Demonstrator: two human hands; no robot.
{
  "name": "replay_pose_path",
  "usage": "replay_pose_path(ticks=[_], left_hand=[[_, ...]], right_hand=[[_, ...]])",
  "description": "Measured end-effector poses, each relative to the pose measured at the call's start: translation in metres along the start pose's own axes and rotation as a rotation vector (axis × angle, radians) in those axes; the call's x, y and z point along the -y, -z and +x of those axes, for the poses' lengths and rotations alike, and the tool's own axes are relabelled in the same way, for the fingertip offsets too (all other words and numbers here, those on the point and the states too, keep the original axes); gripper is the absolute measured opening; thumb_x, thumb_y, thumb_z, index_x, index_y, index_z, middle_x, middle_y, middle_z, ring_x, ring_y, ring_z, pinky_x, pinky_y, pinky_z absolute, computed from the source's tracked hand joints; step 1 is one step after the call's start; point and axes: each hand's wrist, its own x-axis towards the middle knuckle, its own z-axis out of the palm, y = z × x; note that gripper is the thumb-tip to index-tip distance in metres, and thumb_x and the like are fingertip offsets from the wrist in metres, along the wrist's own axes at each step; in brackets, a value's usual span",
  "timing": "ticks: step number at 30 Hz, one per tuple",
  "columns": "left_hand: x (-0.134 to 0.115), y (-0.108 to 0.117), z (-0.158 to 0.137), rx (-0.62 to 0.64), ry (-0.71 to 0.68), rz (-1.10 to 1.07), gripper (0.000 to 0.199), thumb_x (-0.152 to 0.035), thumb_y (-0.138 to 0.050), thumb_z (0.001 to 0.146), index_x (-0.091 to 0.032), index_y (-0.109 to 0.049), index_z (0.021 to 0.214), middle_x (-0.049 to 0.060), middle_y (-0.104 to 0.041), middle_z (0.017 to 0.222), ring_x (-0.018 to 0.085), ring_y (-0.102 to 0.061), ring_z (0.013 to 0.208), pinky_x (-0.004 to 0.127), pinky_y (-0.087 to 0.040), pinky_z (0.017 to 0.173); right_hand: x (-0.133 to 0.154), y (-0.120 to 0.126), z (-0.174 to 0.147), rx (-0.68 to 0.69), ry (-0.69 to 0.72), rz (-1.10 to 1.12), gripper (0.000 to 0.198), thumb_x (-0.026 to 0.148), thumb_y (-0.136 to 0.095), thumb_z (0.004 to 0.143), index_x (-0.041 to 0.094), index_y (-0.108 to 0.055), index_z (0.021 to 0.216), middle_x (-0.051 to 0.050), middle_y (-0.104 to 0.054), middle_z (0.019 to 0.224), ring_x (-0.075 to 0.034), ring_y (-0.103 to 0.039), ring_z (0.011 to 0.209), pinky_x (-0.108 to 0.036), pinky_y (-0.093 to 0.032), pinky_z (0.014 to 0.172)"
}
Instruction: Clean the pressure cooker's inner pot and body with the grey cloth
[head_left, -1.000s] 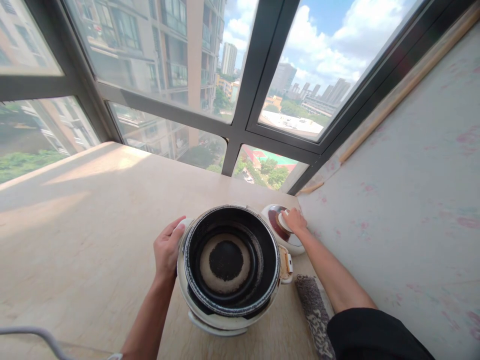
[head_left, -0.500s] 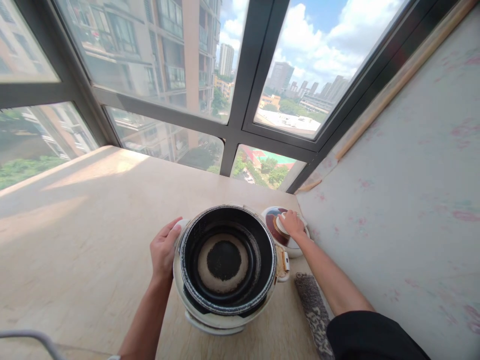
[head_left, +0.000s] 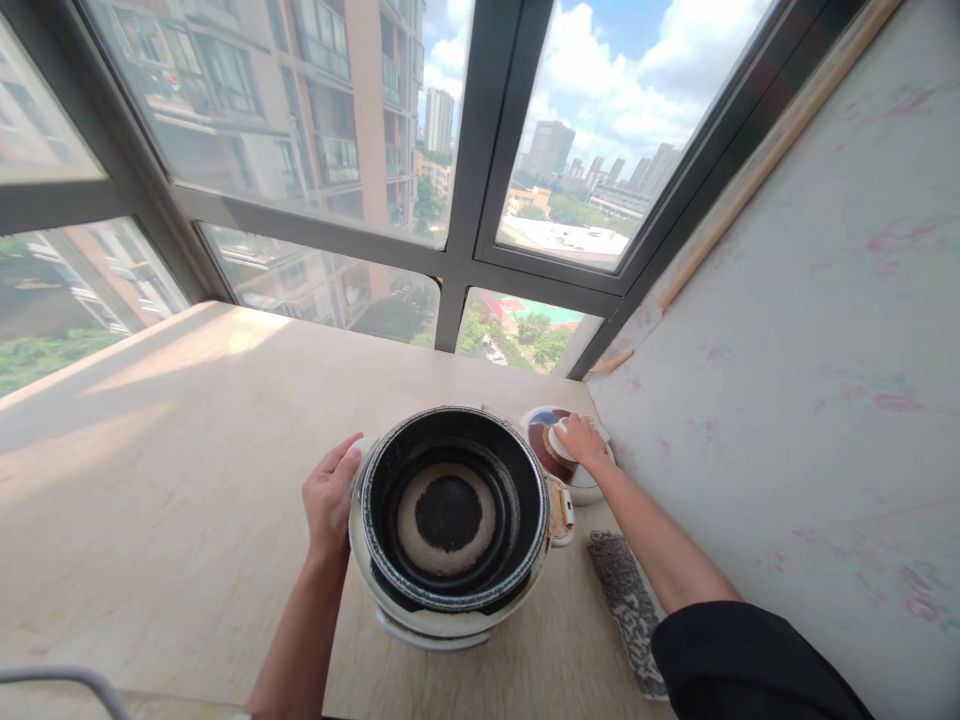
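In the middle of the ledge stands a white pot-shaped cooker (head_left: pixel 439 630) with a dark, worn inner pot (head_left: pixel 450 515) inside it, its top uncovered. My left hand (head_left: pixel 328 492) is closed round the white handle on the cooker's left side. Behind the cooker on the right, a round lid with a brown glass centre (head_left: pixel 542 435) lies on the ledge. My right hand (head_left: pixel 581 440) is closed on the lid's pale knob, partly covering it. A stained latch or handle (head_left: pixel 561 512) sticks out from the cooker's right side.
A grey patterned cloth or mat (head_left: pixel 626 605) lies to the right of the cooker, under my right forearm. Dark window frames (head_left: pixel 454 270) border the ledge (head_left: pixel 150 520) at the back. A papered wall (head_left: pixel 810 400) rises on the right. A grey cable (head_left: pixel 67 678) curves in at the lower left.
The view has shifted slightly. Both hands keep the same holds, and the cooker and lid stay where they were on the ledge.
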Motion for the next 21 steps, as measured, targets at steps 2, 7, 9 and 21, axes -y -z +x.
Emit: replay_pose_path(ticks=[2, 7, 9, 21], left_hand=[[0.0, -0.001, 0.0, 0.008, 0.0, -0.014, 0.07, -0.05, -0.078, 0.058, -0.007, -0.071, 0.113, 0.01, -0.074, 0.092, 0.022, -0.067, 0.083, 0.03, -0.052, 0.075], [0.001, -0.002, 0.001, 0.01, -0.009, -0.038, 0.065, -0.048, -0.078, 0.058, -0.008, -0.072, 0.11, 0.008, -0.074, 0.089, 0.022, -0.067, 0.083, 0.031, -0.051, 0.076], [0.001, -0.002, 0.0, 0.011, -0.008, -0.047, 0.064, -0.047, -0.077, 0.058, -0.009, -0.072, 0.109, 0.007, -0.073, 0.087, 0.021, -0.066, 0.08, 0.031, -0.051, 0.076], [0.004, 0.0, 0.004, 0.06, -0.024, -0.083, 0.061, -0.045, -0.077, 0.059, -0.009, -0.071, 0.107, 0.009, -0.073, 0.095, 0.021, -0.065, 0.085, 0.032, -0.049, 0.082]], right_hand=[[-0.004, 0.001, -0.001, 0.021, 0.032, 0.001, 0.048, 0.048, -0.046, 0.099, 0.011, -0.052, 0.13, -0.02, -0.057, 0.127, -0.03, -0.062, 0.112, -0.035, -0.047, 0.088], [-0.012, 0.005, -0.01, 0.008, 0.07, -0.025, 0.047, 0.046, -0.049, 0.098, 0.015, -0.052, 0.133, -0.02, -0.057, 0.127, -0.031, -0.059, 0.115, -0.038, -0.043, 0.094], [-0.012, 0.007, -0.018, -0.028, 0.078, -0.033, 0.048, 0.044, -0.05, 0.097, 0.015, -0.052, 0.135, -0.021, -0.056, 0.129, -0.033, -0.056, 0.118, -0.041, -0.043, 0.096], [0.007, 0.014, -0.112, -0.051, 0.079, 1.208, 0.062, 0.067, -0.052, 0.085, 0.016, -0.069, 0.115, -0.015, -0.068, 0.122, -0.032, -0.061, 0.119, -0.047, -0.046, 0.104]])
